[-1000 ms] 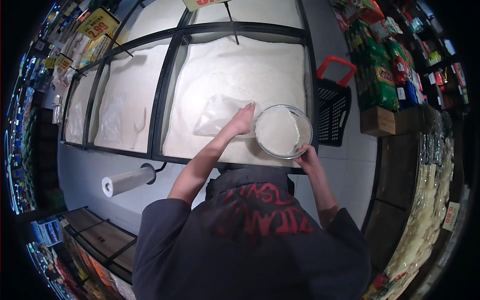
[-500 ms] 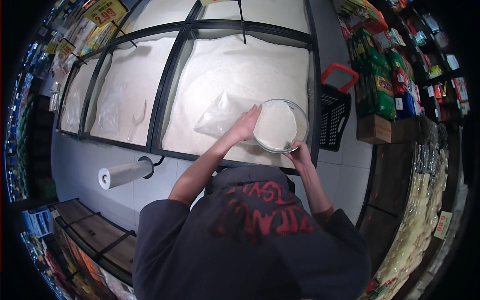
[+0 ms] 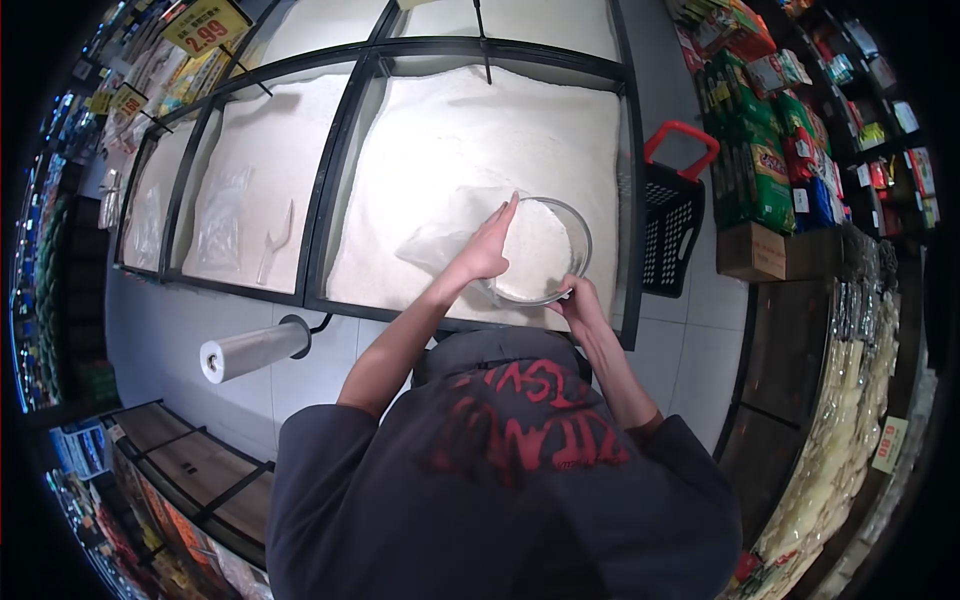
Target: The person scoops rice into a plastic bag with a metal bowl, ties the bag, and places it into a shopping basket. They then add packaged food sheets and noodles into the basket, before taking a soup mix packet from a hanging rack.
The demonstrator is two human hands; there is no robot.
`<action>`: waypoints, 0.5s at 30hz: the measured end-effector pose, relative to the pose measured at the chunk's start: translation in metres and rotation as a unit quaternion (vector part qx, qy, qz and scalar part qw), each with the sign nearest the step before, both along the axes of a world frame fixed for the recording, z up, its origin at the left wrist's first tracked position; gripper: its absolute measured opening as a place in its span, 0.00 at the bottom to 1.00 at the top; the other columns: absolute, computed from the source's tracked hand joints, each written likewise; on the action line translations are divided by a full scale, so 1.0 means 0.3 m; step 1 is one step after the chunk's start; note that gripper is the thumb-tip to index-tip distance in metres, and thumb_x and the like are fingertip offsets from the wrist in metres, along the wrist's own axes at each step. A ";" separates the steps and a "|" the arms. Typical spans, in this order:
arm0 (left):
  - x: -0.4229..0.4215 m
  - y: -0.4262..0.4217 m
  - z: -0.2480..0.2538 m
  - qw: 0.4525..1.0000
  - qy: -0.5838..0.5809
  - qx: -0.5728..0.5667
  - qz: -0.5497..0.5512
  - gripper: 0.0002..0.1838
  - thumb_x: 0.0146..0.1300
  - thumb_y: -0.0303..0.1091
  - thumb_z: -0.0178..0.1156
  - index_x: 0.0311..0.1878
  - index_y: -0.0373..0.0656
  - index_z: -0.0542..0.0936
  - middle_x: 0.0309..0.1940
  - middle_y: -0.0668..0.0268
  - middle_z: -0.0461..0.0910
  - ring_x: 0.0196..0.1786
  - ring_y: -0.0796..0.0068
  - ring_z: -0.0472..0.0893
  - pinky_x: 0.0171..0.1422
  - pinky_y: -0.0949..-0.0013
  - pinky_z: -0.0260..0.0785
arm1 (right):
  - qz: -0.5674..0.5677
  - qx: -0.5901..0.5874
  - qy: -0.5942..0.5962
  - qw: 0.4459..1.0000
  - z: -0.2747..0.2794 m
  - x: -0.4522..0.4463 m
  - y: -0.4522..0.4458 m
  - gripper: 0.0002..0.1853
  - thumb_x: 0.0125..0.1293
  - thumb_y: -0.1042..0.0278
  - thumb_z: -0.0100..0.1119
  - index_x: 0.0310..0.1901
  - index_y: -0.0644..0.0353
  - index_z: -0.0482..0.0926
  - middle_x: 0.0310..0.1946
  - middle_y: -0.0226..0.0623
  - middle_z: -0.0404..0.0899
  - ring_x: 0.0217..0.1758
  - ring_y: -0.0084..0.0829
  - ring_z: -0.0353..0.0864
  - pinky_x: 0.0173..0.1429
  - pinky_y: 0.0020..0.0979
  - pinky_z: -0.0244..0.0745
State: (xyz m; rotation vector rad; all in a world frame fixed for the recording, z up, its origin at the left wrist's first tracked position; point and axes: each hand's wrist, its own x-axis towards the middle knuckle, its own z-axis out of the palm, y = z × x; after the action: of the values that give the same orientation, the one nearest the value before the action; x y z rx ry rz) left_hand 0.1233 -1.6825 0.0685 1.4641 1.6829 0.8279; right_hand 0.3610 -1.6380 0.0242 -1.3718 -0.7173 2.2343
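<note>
In the head view, my right hand [image 3: 583, 302] was closed on the lower right rim of a round, see-through bowl [image 3: 581, 238], which was tilted and heaped with a pale, fine-looking fill [image 3: 535, 250] that left a clear strip of wall along its right side. My left hand [image 3: 485, 248] lay with its fingers stretched out along the bowl's left edge, over a thin, crumpled clear bag [image 3: 432, 248], though I couldn't tell whether it gripped the plastic. Bowl and bag were both at the near part of the black-framed bin [image 3: 630, 200], above its whitish contents [image 3: 480, 130].
</note>
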 end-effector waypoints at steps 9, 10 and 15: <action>0.041 -0.078 0.067 0.993 -0.083 0.054 0.069 0.61 0.43 0.13 0.55 0.83 0.50 0.41 0.78 0.39 0.52 0.82 0.46 0.51 0.83 0.57 0.49 | 0.014 0.156 -0.141 0.978 0.179 -0.126 0.019 0.26 0.51 0.75 0.60 0.56 0.64 0.72 0.34 0.36 0.80 0.35 0.30 0.83 0.34 0.35 0.87; 0.042 -0.086 0.072 0.989 -0.105 0.054 0.086 0.61 0.43 0.13 0.56 0.83 0.51 0.40 0.79 0.40 0.51 0.82 0.47 0.51 0.83 0.57 0.49 | 0.026 0.178 -0.155 0.971 0.180 -0.130 0.026 0.24 0.52 0.74 0.61 0.53 0.63 0.73 0.31 0.36 0.81 0.31 0.28 0.83 0.34 0.35 0.87; 0.043 -0.124 0.091 0.982 -0.125 0.078 0.115 0.61 0.44 0.12 0.55 0.83 0.53 0.41 0.81 0.46 0.49 0.82 0.49 0.50 0.83 0.60 0.49 | 0.052 0.263 -0.207 0.941 0.243 -0.173 0.042 0.17 0.52 0.69 0.64 0.44 0.63 0.75 0.31 0.38 0.85 0.32 0.28 0.85 0.33 0.34 0.86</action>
State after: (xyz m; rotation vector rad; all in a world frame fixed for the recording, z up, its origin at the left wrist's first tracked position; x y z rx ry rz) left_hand 0.1362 -1.7198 0.0957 1.2180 1.6436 1.2406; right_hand 0.3092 -1.6253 0.0970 -1.5429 -1.4388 1.6412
